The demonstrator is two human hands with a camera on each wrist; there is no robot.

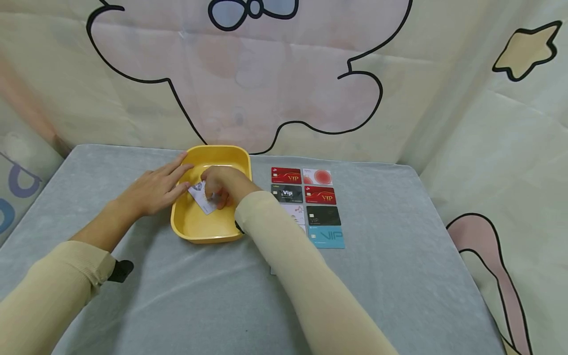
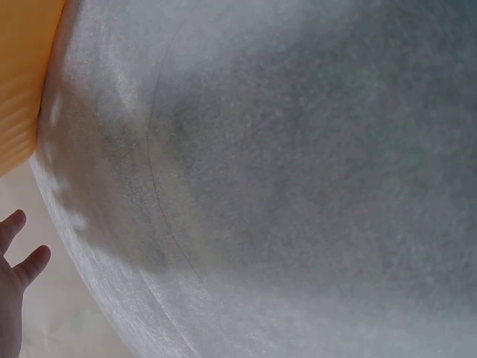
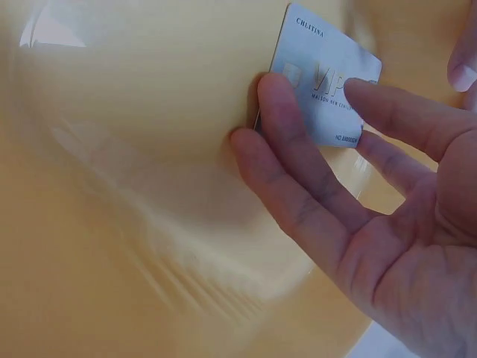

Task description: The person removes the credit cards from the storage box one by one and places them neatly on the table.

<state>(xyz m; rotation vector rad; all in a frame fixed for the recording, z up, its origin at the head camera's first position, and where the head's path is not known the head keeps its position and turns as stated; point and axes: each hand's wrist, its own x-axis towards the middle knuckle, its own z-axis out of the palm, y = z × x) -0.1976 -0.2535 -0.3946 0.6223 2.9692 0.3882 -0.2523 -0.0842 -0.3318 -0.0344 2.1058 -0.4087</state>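
Note:
A white bank-style card [image 1: 201, 197] with VIP lettering is pinched between thumb and fingers of my right hand [image 1: 228, 183], inside the yellow plastic tray [image 1: 183, 228]. In the right wrist view the card [image 3: 317, 52] is tilted up off the tray floor, its printed face showing. My left hand [image 1: 155, 190] rests at the tray's left rim with fingers extended, fingertips over the edge close to the card's corner. Whether they touch the card cannot be made out. Only fingertips of the left hand [image 2: 16, 261] appear in the left wrist view.
Right of the tray, cards lie in two columns, among them a red VIP card [image 1: 320, 195], a black card [image 1: 324, 215] and a blue card [image 1: 326, 236]. My right sleeve [image 1: 301, 261] hides part of the left column. Grey cloth [image 1: 399, 266] covers the table; a printed curtain [image 1: 284, 88] hangs behind.

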